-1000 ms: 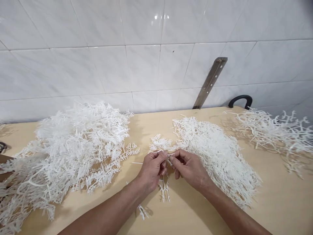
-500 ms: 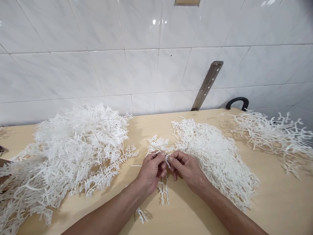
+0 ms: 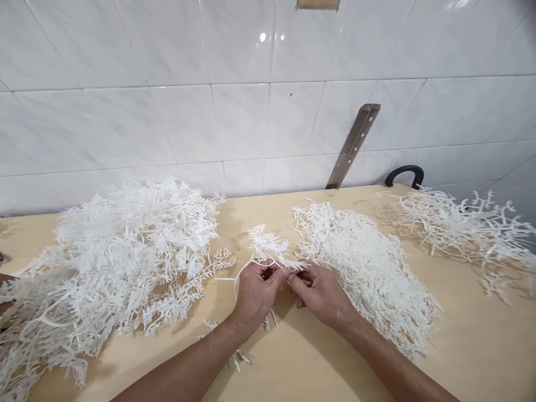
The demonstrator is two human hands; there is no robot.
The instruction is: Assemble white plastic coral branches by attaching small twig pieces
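Note:
My left hand (image 3: 257,293) is closed in a pinch on a white branched plastic sprig (image 3: 268,244), whose fine-tipped twigs stick up beyond the fingers. A thin curved stem of it loops out beside the left thumb side. My right hand (image 3: 320,293) is closed too, its thumb and finger pinching the twig tips at the sprig's right end. The two hands nearly touch, and the exact grip points are partly hidden by the fingers. Small loose white bits (image 3: 240,357) lie on the table below my left wrist.
On the left spreads a large heap of white branched sprigs (image 3: 138,251). A flatter pile of short white pieces (image 3: 368,268) lies right of my hands, with bare branching stems (image 3: 464,223) farther right. A metal strip (image 3: 354,146) and a black handle-like loop (image 3: 405,172) stand at the tiled wall.
The sprig has shifted and turned between my hands, its twigs now reaching toward the right fingers. The piece hanging below my hands is now mostly hidden. My left hand has rolled over slightly.

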